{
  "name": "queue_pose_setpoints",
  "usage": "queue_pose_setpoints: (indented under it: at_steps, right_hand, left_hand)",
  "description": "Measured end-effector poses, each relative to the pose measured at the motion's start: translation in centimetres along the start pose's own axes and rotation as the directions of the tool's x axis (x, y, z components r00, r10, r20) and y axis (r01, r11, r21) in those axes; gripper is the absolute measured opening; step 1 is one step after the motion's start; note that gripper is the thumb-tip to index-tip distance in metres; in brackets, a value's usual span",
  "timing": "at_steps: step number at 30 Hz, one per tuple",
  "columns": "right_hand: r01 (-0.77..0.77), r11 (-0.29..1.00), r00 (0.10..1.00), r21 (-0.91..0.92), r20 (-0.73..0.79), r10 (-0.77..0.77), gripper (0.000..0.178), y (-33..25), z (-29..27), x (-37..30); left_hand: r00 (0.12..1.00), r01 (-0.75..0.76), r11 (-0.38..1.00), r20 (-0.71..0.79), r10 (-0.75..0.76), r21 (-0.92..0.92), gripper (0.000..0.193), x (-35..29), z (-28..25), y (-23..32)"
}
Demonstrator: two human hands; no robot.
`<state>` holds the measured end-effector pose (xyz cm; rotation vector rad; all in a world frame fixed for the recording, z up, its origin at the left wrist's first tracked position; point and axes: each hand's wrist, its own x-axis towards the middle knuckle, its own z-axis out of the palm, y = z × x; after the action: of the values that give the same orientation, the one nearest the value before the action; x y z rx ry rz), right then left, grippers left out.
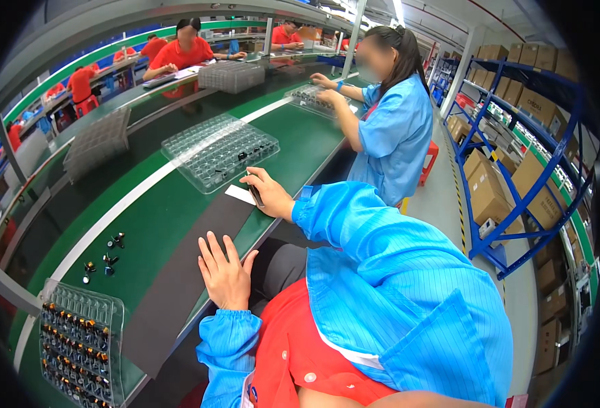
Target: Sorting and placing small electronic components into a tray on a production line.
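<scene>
My left hand [224, 275] lies open on the dark grey mat [171, 299], fingers spread and holding nothing. Farther along the bench's near edge, my right hand [276, 197] is closed round a slim dark object [256, 196]; its kind cannot be made out. A white card or strip [239, 194] lies beside those fingers at the mat's far end. Beyond it rests a clear plastic compartment tray [190, 151] with several small black parts in its near cells. At lower left is another clear tray [113, 306], with rows of small black, orange-topped parts.
Several loose small parts [108, 264] lie on the green belt [157, 231] left of the mat. Stacked clear trays [99, 143] stand at the far side. A co-worker in blue [398, 115] handles another tray [310, 97]. Blue shelving [480, 173] with cartons stands right.
</scene>
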<state>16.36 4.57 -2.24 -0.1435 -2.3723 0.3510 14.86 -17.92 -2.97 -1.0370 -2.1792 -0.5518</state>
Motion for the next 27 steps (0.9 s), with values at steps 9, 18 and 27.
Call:
queue_pose_setpoints:
  at_steps: [9, 18, 27]
  right_hand:
    - [-0.115, 0.993, 0.993, 0.038, 0.001, 0.115, 0.024, -0.3, 0.7, 0.0]
    - [-0.179, 0.984, 0.984, 0.013, 0.022, 0.178, 0.026, -0.9, 0.4, 0.6]
    - [-0.193, 0.977, 0.98, 0.09, 0.075, 0.186, 0.032, -0.9, 0.2, 0.7]
  left_hand:
    - [0.994, -0.002, 0.984, 0.108, 0.022, -0.18, 0.038, 0.0, -1.1, -0.8]
    - [0.957, -0.034, 0.954, 0.266, 0.117, -0.297, 0.039, 0.8, -2.1, -1.9]
    - [0.942, 0.008, 0.961, 0.325, 0.086, -0.278, 0.05, 1.1, -2.1, -1.6]
